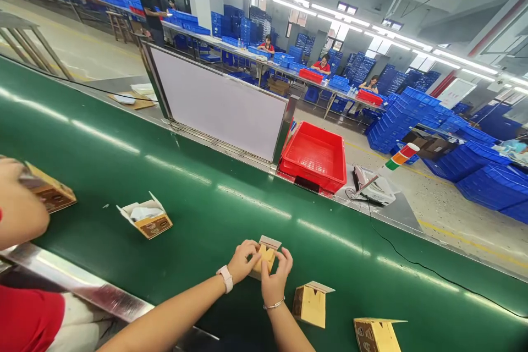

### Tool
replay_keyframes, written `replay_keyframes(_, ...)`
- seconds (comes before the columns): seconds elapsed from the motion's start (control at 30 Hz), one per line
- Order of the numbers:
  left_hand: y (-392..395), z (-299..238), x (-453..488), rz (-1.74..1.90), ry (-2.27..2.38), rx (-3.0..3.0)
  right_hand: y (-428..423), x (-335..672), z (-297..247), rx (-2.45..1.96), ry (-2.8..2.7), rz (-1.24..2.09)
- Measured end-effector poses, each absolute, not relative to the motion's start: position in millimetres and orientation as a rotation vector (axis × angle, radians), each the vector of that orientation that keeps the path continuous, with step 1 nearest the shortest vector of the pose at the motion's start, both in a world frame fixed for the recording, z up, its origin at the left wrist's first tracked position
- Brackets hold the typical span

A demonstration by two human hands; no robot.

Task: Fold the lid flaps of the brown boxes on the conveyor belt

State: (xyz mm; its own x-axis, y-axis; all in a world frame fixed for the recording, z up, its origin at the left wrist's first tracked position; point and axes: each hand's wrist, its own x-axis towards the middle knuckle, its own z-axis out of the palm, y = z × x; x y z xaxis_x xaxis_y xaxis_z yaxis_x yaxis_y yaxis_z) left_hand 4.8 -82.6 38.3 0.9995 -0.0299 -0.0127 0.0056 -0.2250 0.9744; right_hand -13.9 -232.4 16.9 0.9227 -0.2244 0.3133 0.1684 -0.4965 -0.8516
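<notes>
1 cardbd box (264, 259) betw. 2 grips (242, 261) (276, 284)

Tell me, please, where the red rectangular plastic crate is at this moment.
In the head view, the red rectangular plastic crate sits right of centre, just beyond the far edge of the green conveyor belt, directly to the right of the white framed board.

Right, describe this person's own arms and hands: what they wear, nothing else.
The left forearm and right forearm are bare, with no sleeve in view, and the left hand and right hand are ungloved. A pale pink-white wrist band, apparently a smartwatch strap, circles the left wrist. A thin silver bracelet circles the right wrist.
</notes>
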Motion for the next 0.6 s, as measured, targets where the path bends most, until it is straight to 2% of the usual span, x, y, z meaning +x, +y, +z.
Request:
replay_keyframes(0.1,-98.9,31.3,10.3,-0.074,0.158,1.694,-229.3,-12.5,-1.4,-1.793,0.438,-0.343)
replay_keyframes(0.2,-107.6,23.4,13.7,-0.175,0.228,1.627,-233.1,-8.6,-14.5,-1.642,0.513,-0.145)
replay_keyframes(0.3,-118.8,20.5,18.4,-0.268,0.257,1.569,-239.8,-3.6,-20.4,-1.589,0.522,-0.091)
replay_keyframes(0.43,-132.6,28.2,22.0,-0.327,0.292,1.508,-251.4,2.7,-17.1,-1.588,0.555,-0.085)
replay_keyframes(0.6,-99.3,39.5,-6.9,-0.129,0.331,1.521,-273.0,-11.6,12.0,-1.688,0.625,-0.297)
